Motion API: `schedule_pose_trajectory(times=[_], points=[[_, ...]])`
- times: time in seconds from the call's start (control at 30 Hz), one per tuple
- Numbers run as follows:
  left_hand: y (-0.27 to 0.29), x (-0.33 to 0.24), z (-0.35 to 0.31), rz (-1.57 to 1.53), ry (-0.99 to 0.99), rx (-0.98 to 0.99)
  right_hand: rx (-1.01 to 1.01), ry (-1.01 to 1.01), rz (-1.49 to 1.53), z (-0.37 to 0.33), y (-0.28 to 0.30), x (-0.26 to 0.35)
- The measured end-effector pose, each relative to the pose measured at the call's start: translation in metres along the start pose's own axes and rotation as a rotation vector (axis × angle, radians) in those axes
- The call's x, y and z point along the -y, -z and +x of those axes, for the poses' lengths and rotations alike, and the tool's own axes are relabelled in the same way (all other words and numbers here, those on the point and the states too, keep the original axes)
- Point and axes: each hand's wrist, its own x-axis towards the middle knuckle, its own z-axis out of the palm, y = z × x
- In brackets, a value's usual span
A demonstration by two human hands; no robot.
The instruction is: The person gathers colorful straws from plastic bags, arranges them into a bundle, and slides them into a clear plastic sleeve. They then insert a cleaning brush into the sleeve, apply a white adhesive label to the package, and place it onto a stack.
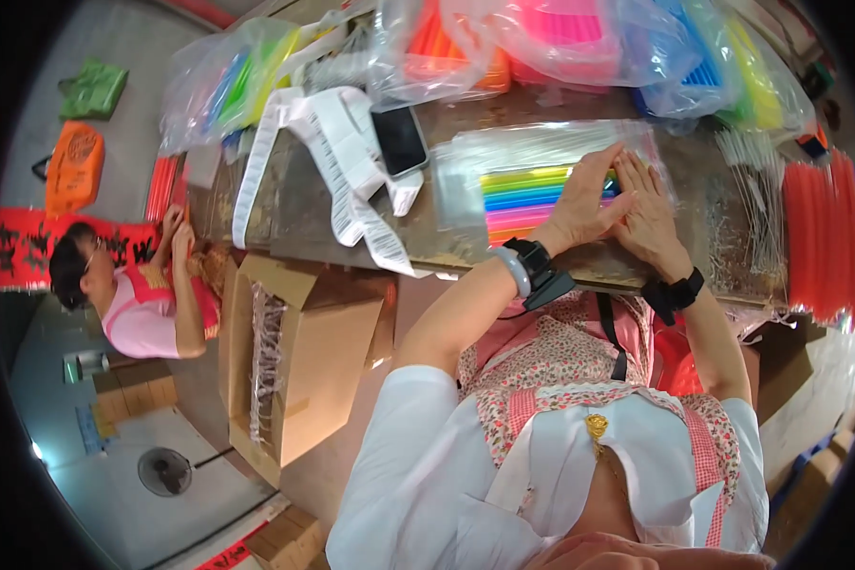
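Rainbow sticks (524, 198) amid clear bags (458, 180); left hand (582, 200), right hand (648, 217) straight-fingered, grip unclear

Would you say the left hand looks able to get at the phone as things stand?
Probably yes: the phone lies uncovered among white labels, to the left of the left hand, and nothing seems to block the way. The hand would likely just need to leave the coloured sticks beneath it.
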Motion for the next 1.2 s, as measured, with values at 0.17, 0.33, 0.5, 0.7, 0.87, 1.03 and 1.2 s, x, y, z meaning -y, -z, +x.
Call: schedule_pose_trajectory(times=[0.17, 0.33, 0.5, 0.7, 0.87, 1.03, 1.2], points=[[0.012, -0.009, -0.004, -0.081, -0.025, -0.122, 0.063, 0.027, 0.010, 0.006, 0.008, -0.010], [0.073, -0.028, -0.070, 0.300, -0.068, -0.247, -0.274, -0.189, 0.744, 0.016, 0.044, -0.036], [0.074, -0.025, -0.091, 0.512, -0.027, -0.091, -0.223, -0.205, 0.447, -0.002, 0.028, -0.079], [0.054, -0.037, -0.083, 0.784, 0.043, 0.079, -0.024, 0.027, 0.150, -0.005, 0.010, -0.021], [0.054, -0.035, -0.074, 0.773, 0.070, 0.103, -0.096, -0.028, 0.138, -0.008, 0.010, -0.010], [0.062, -0.020, -0.040, 0.677, 0.065, 0.119, -0.091, -0.032, 0.118, -0.030, 0.018, -0.002], [0.035, 0.009, 0.029, 0.578, -0.067, 0.184, -0.040, -0.046, 0.130, -0.045, 0.015, 0.013]])
